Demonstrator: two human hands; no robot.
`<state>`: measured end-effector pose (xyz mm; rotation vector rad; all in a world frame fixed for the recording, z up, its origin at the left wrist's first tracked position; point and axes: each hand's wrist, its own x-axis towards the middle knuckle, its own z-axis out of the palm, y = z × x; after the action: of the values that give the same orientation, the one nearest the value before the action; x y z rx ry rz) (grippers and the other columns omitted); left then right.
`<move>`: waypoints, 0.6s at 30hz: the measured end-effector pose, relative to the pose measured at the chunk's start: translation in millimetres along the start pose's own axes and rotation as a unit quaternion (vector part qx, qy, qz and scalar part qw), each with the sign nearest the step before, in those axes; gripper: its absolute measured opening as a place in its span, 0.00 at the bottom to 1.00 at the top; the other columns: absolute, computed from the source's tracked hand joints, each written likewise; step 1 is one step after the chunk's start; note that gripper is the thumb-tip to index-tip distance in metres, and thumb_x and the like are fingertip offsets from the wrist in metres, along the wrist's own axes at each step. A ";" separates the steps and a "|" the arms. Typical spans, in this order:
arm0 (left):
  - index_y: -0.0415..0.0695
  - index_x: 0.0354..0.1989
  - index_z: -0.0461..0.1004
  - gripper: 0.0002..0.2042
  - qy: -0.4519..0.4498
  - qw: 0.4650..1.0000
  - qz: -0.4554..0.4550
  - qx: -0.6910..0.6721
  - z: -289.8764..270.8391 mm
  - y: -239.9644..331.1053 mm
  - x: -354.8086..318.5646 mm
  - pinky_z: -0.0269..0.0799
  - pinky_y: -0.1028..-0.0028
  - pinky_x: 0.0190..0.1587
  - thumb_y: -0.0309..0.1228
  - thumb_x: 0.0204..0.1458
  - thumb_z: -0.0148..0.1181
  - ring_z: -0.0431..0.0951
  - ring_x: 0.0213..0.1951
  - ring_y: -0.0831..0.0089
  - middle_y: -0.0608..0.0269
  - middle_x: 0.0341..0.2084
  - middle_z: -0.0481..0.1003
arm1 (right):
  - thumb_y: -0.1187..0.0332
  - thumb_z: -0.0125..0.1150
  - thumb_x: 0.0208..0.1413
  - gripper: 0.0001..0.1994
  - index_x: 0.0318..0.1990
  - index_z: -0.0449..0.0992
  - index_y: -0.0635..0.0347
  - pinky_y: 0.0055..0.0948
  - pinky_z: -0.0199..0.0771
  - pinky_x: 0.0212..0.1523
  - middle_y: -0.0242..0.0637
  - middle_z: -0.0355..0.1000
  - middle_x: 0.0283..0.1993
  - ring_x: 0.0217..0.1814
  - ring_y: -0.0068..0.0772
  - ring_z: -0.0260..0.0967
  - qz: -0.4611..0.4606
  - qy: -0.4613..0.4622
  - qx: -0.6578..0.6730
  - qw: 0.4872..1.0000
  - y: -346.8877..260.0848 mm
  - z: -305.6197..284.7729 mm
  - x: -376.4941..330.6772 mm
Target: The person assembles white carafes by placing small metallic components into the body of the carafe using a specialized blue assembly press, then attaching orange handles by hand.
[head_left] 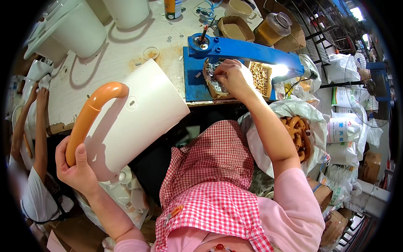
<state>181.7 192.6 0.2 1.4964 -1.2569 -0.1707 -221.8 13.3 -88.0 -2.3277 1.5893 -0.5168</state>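
My left hand [77, 166] is wrapped round the lower end of an orange-brown curved handle [90, 111], with the thumb pressed along it. Beside the handle, a white plastic pitcher-like body [145, 122] lies tilted, its wide end towards the table; a small slot shows in its wall. The handle's upper end overlaps the body, and I cannot tell whether it is fastened. My right hand [233, 75] reaches into a small cardboard box [220, 94] of silvery metal bits, fingers curled together. What they pinch is hidden. A neighbouring box [260, 77] holds brass-coloured screws or similar fittings.
A blue press-like machine [247, 52] with a lit lamp spans above the boxes. White buckets [79, 33] stand at the far left of the table [121, 50]. At right, a bag [268, 122] holds orange handles [300, 134]. A co-worker's arms [40, 122] show at left.
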 end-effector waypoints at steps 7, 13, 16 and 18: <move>0.34 0.44 0.76 0.17 -0.020 0.997 -0.075 -0.023 -9.8 -1.5 -0.9 0.69 0.80 0.45 0.33 0.53 0.72 0.74 0.38 0.79 0.65 0.37 0.76 | 0.76 0.68 0.51 0.05 0.35 0.82 0.59 0.27 0.76 0.33 0.37 0.79 0.32 0.31 0.32 0.76 -0.060 0.124 0.185 0.973 -28.0 -39.4 -30.2; 0.34 0.43 0.76 0.17 -0.024 0.997 -0.059 -0.046 0.6 10.9 3.4 0.69 0.80 0.44 0.33 0.53 0.73 0.73 0.37 0.80 0.66 0.36 0.76 | 0.81 0.67 0.49 0.06 0.35 0.80 0.61 0.22 0.74 0.33 0.34 0.81 0.37 0.33 0.25 0.76 -0.165 0.295 0.202 0.919 -70.6 -78.7 32.9; 0.34 0.43 0.76 0.17 -0.034 0.997 -0.053 -0.033 4.0 13.1 4.5 0.69 0.80 0.44 0.33 0.53 0.72 0.73 0.37 0.80 0.66 0.36 0.77 | 0.79 0.68 0.46 0.06 0.32 0.79 0.57 0.24 0.75 0.32 0.31 0.81 0.36 0.33 0.30 0.78 -0.237 0.328 0.145 0.903 -67.8 -74.8 56.2; 0.34 0.43 0.76 0.17 -0.032 0.998 -0.047 -0.032 4.2 12.8 6.5 0.69 0.80 0.44 0.33 0.53 0.72 0.73 0.37 0.80 0.66 0.36 0.77 | 0.77 0.68 0.43 0.07 0.28 0.75 0.55 0.27 0.75 0.31 0.27 0.80 0.36 0.33 0.32 0.78 -0.310 0.346 0.019 0.885 -62.6 -73.9 66.6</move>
<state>174.0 187.3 11.9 1.5054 -1.2212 -0.3212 -179.9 -28.3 13.6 -2.7632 0.9497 -1.6561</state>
